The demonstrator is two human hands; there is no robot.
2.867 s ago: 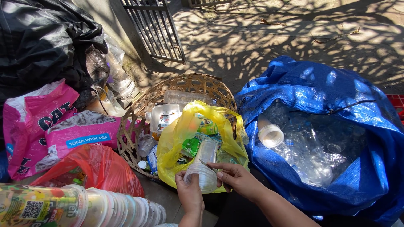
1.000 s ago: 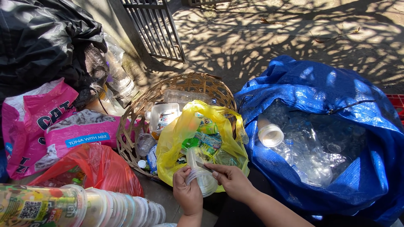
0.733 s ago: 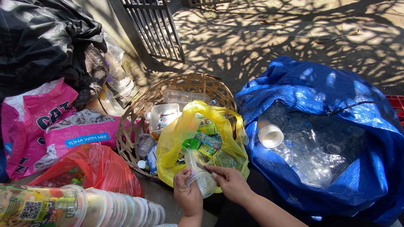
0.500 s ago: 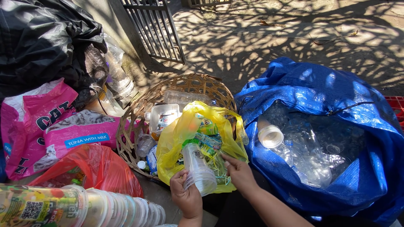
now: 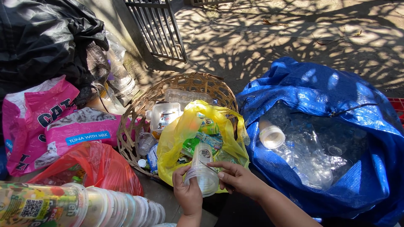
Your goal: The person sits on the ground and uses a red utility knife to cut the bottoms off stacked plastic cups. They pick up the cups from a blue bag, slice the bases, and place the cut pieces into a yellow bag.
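Note:
My left hand [image 5: 187, 194] grips a clear plastic cup [image 5: 203, 170] by its lower body, held tilted over the open yellow plastic bag [image 5: 179, 134]. My right hand [image 5: 237, 178] pinches the cup's side near its rim with thumb and fingers. The yellow bag holds green and printed wrappers and sits in a woven basket [image 5: 198, 82] with other clear containers, including a white tray [image 5: 165, 115].
A large blue bag [image 5: 336, 92] full of clear plastic bottles and cups lies at the right. A stack of clear cups [image 5: 105, 208] lies at the lower left, beside a red bag [image 5: 94, 166], a pink pet-food bag [image 5: 54, 126] and black bags [image 5: 38, 38]. A metal gate [image 5: 158, 25] stands behind.
The clear cup has been lifted out of the yellow bag and turned more upright. My right hand shifted from the bag's edge onto the cup's side.

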